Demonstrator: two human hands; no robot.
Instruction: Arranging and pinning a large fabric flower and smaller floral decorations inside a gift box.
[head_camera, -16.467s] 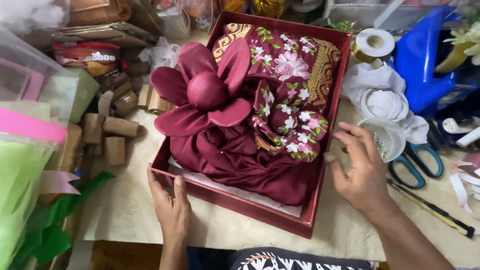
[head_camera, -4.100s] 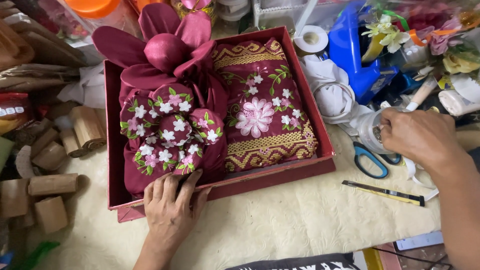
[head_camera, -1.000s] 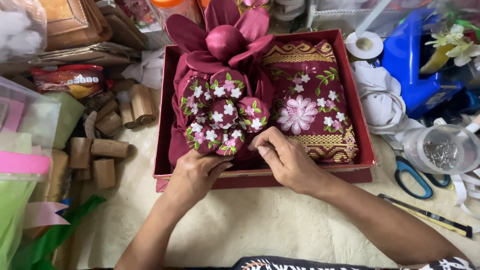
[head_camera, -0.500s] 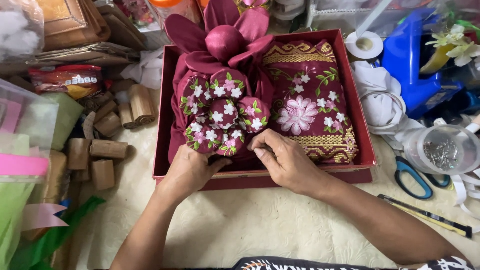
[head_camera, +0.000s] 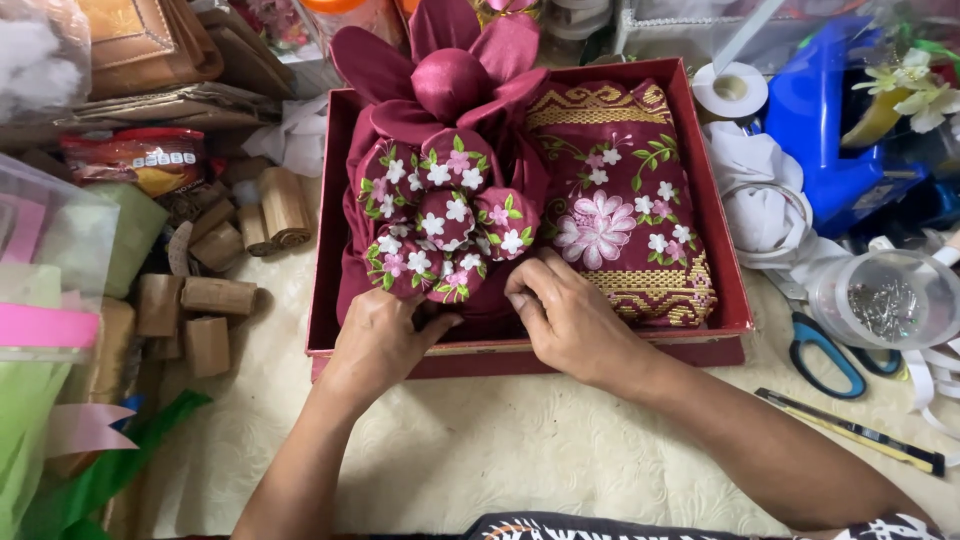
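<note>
Item: embroidered fabric flower (head_camera: 440, 225), maroon cloth folded into rounded petals with white and pink blossoms and green leaves stitched on. It lies in the left half of a shallow red box (head_camera: 728, 300), toward the near wall, on gathered maroon cloth.

Left hand (head_camera: 385, 335): rests over the near wall of the box, fingers curled at the near-left petals and touching them. Its grip is pressed against the cloth; whether it pinches a fold cannot be told.

Right hand (head_camera: 565, 320): reaches in from the right, fingers bent together against the maroon cloth just right of the near petals; what the fingertips clamp, if anything, is hidden.

Adjoining, same box: a larger satin flower (head_camera: 450, 75), plain maroon with a round centre, at the far-left end, overlapping the far wall. The right half holds a folded maroon textile (head_camera: 620, 210) with gold woven bands and a large pink embroidered bloom.

Surroundings: a cream patterned worktop (head_camera: 480, 450). Left of the box, a cluster of small rolled brown bundles (head_camera: 215, 290). Right of the box, blue-handled scissors (head_camera: 830, 350), a clear round container of pins (head_camera: 885, 300), a roll of white tape (head_camera: 730, 90) and, nearer, a slim dark-and-yellow cutter (head_camera: 850, 430).
</note>
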